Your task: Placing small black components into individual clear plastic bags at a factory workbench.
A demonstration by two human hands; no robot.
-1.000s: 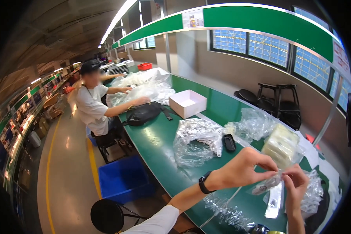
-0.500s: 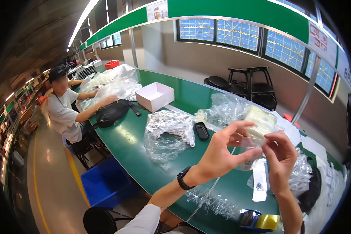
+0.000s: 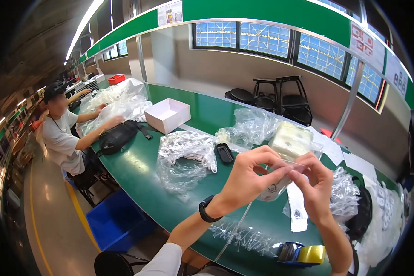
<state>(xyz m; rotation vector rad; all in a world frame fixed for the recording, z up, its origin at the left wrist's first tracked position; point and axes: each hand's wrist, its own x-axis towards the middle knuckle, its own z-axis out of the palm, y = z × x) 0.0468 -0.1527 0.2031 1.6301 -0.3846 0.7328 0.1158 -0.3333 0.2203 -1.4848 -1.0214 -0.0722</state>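
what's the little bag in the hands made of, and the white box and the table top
Small bag, pinched by left hand and right hand: thin clear plastic film, glossy, see-through. White box: likely cardboard, matte, with folded walls. Table: smooth green surface with soft glare, perhaps laminate or a mat.

Bright, even indoor illumination. Daylight enters through the gridded windows [image 3: 280, 43] along the far wall; a long fluorescent strip [image 3: 85, 25] overhead adds light from the upper left. Soft glare marks the green surface [image 3: 138, 168] and glints on the clear plastic bags [image 3: 186, 154]. Shadows are faint and diffuse. Strong fisheye distortion bends straight edges toward the rim, where a black vignette closes the corners. The centre is sharp; the distant co-worker [image 3: 60, 129] and the periphery appear slightly soft.
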